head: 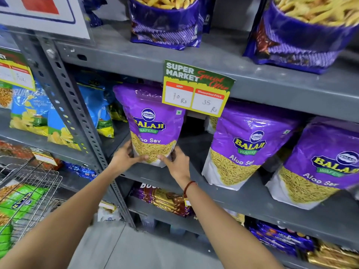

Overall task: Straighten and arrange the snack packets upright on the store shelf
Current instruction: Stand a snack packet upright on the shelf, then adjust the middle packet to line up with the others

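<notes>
A purple Aloo Sev packet [151,121] stands upright at the left end of the grey middle shelf [242,199]. My left hand [126,157] grips its lower left corner and my right hand [175,164] grips its lower right corner, thumbs across the front. Two more purple Aloo Sev packets stand to the right: a middle packet [246,146] and a right packet [322,164], both upright and leaning slightly back. A gap separates the held packet from the middle one.
A price tag [196,88] hangs from the upper shelf edge over the held packet's top. Dark purple snack bags [165,26] sit on the upper shelf. Blue chip packets [93,105] stand left of the perforated post [77,113]. A wire basket [25,191] is at lower left.
</notes>
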A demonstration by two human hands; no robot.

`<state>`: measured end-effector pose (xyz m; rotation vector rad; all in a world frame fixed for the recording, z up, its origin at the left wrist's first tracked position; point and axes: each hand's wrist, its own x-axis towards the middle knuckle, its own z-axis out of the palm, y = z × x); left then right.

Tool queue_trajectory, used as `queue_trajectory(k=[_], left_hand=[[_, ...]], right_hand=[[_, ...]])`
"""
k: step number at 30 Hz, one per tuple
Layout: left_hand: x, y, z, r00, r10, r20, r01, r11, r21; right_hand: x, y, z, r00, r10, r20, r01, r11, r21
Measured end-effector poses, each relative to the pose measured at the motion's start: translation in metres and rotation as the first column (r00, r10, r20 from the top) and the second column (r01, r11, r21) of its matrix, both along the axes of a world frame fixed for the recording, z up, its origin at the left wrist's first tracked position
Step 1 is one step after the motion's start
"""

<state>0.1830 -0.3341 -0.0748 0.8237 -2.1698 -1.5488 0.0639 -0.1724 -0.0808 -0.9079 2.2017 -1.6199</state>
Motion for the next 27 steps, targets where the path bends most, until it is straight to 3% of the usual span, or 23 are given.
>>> queue_trajectory(k=[3,6,9,12,15,17,22,27], left_hand=[[0.005,0.013,0.001,0.996,0.081,-0.026,-0.082,0.996,-0.040],[0.012,0.044,-0.015,0.957,0.273,-0.094,-0.287,0.939,-0.188],[0.009,0.092,-0.035,0.912,0.382,-0.150,-0.409,0.817,-0.407],[-0.018,0.133,-0.038,0.970,0.182,-0.164,-0.236,0.872,-0.428],[-0.057,0.157,-0.022,0.994,-0.032,-0.105,-0.005,0.942,-0.335],[-0.081,0.166,-0.011,0.985,-0.154,-0.078,0.123,0.944,-0.307],[-0.114,0.186,0.011,0.965,-0.249,-0.078,0.234,0.958,-0.165],[-0.116,0.192,0.015,0.969,-0.239,-0.062,0.233,0.969,-0.086]], right_hand=[[0.000,0.013,0.005,0.996,0.065,0.059,-0.064,0.998,-0.017],[0.004,0.048,-0.007,0.995,-0.081,0.062,0.085,0.994,-0.072],[-0.001,0.101,-0.019,0.973,-0.201,-0.110,0.203,0.979,0.008],[-0.016,0.153,-0.019,0.876,-0.326,-0.354,0.347,0.938,-0.003],[-0.034,0.190,-0.011,0.781,-0.548,-0.300,0.554,0.829,-0.073],[-0.040,0.199,-0.006,0.792,-0.583,-0.180,0.580,0.811,-0.077],[-0.044,0.199,-0.007,0.817,-0.576,-0.031,0.573,0.816,-0.071],[-0.056,0.200,-0.009,0.941,-0.312,0.133,0.328,0.937,-0.118]])
